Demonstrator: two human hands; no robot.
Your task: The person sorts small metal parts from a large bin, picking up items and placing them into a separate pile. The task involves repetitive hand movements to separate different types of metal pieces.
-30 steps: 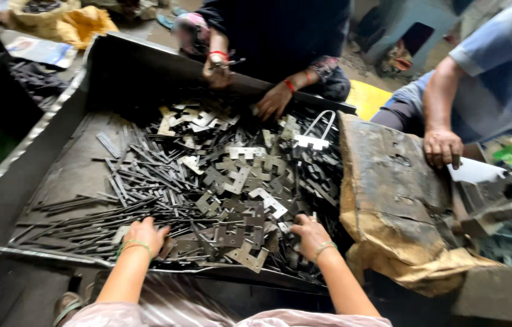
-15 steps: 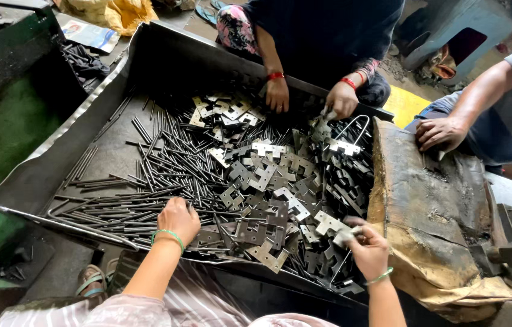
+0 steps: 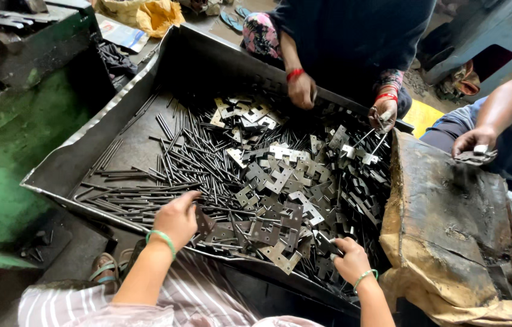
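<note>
A large dark metal tray (image 3: 95,142) holds a heap of thin steel pins (image 3: 165,163) on its left half and several flat hinge plates (image 3: 280,181) on its right half. My left hand (image 3: 177,219) rests at the near edge among pins and plates, fingers curled on a dark hinge plate (image 3: 203,221). My right hand (image 3: 350,259) is closed over small metal parts at the near right of the heap; what it grips is hidden.
A person in dark clothes sits across the tray with both hands (image 3: 301,89) in the parts. Another person's hand (image 3: 472,142) holds a plate at the right, over a rusty block wrapped in sacking (image 3: 449,224). A green machine (image 3: 14,121) stands left.
The view has shifted and drawn closer. My left hand has moved right onto the plates. My right hand has lowered into the heap at the near right.
</note>
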